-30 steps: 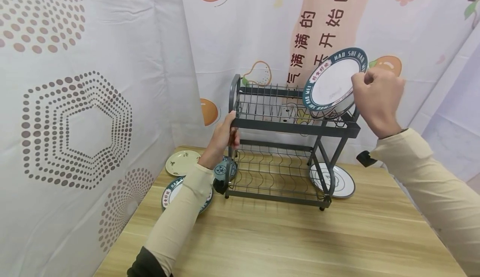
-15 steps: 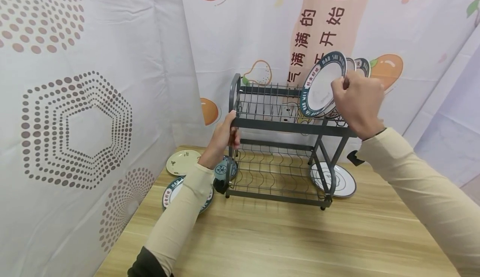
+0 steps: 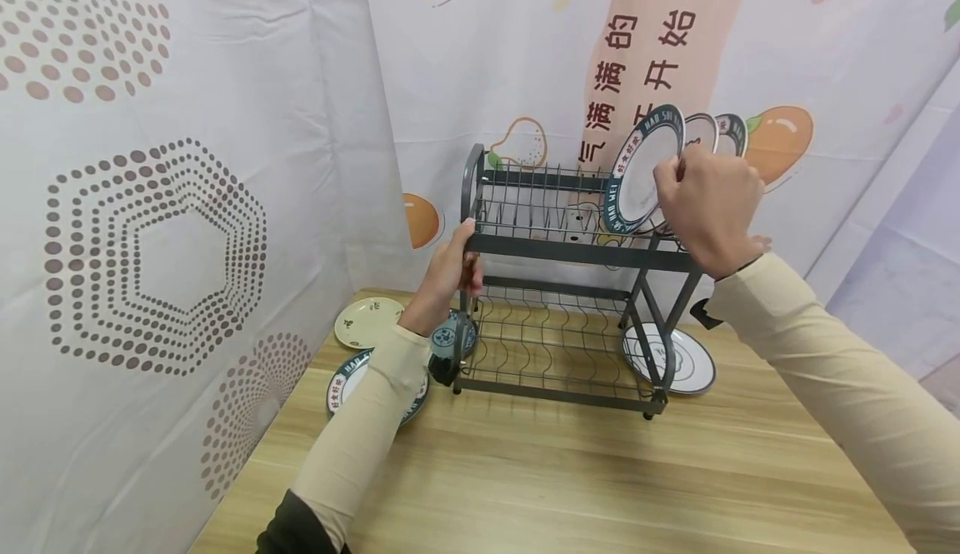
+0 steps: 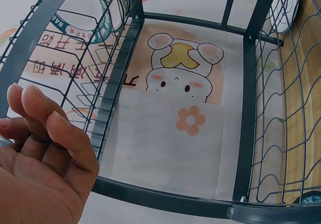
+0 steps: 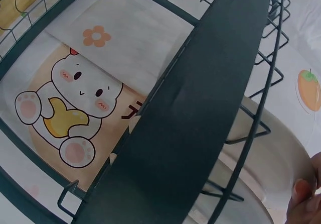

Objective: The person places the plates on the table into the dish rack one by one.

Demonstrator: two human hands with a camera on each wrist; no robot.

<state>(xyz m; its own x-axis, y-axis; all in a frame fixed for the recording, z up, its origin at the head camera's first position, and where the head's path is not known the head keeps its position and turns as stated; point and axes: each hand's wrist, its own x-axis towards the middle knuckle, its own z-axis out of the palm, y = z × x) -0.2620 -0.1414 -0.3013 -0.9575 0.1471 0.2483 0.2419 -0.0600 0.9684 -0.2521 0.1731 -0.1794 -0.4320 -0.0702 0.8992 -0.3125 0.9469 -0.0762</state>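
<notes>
A dark metal two-tier dish rack (image 3: 577,251) stands on the table. My left hand (image 3: 446,277) grips the left end of its upper front rail, thumb over the top and fingers curled below; the left wrist view shows the curled fingers (image 4: 59,133) beside the wire tier. At the upper tier's right end, my right hand (image 3: 712,204) pinches the right rim of a green-rimmed plate (image 3: 637,175) standing on edge, leaning right. Two more plates (image 3: 733,133) stand just behind it, partly hidden by the hand. In the right wrist view, fingertips (image 5: 301,190) press the plate's pale rim (image 5: 281,148).
On the table's left lie a cream plate (image 3: 366,323), another green-rimmed plate (image 3: 347,381) partly under my left sleeve, and a blue patterned dish (image 3: 444,336). A white plate with a dark rim (image 3: 688,362) lies behind the rack's right leg. A printed curtain (image 3: 540,54) hangs close behind.
My right hand has moved left and slightly down with the green-rimmed plate, which has turned more edge-on between the wires. The plates behind it have come into sight. The left hand stays put.
</notes>
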